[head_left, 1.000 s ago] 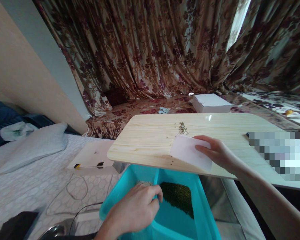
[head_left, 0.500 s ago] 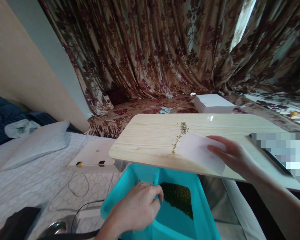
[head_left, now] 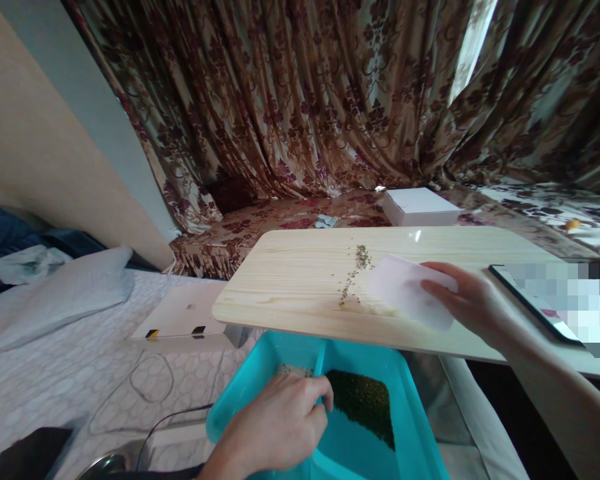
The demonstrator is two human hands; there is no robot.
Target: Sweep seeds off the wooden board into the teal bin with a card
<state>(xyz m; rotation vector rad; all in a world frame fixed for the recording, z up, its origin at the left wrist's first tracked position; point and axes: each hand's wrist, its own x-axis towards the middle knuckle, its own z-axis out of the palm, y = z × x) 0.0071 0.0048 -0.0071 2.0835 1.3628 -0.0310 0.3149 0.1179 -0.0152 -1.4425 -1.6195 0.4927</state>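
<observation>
My right hand (head_left: 463,297) grips a thin white card (head_left: 405,290) by its right end, thumb on top, over the pale wooden board (head_left: 280,273). The card looks tilted and slightly blurred. Just left of its edge lies a loose line of small green-brown grains (head_left: 361,257) on the board. My left hand (head_left: 285,420) hangs over the divider of a turquoise compartment tray (head_left: 360,460), fingers curled together; what they hold, if anything, is hidden. A dark green heap of grains (head_left: 363,403) fills part of the right compartment. Pale grains (head_left: 294,371) show in the left one.
A tablet-like device (head_left: 535,303), its screen blurred out, lies on the board's right side. Behind the board stands a white box (head_left: 420,205). To the left, a flat white carton (head_left: 180,313), a cable (head_left: 173,380) and a pillow (head_left: 70,293) are on the bed.
My right hand has drawn the card a little to the right, away from the line of grains. My left hand stays curled over the tray. The whole view has shifted slightly.
</observation>
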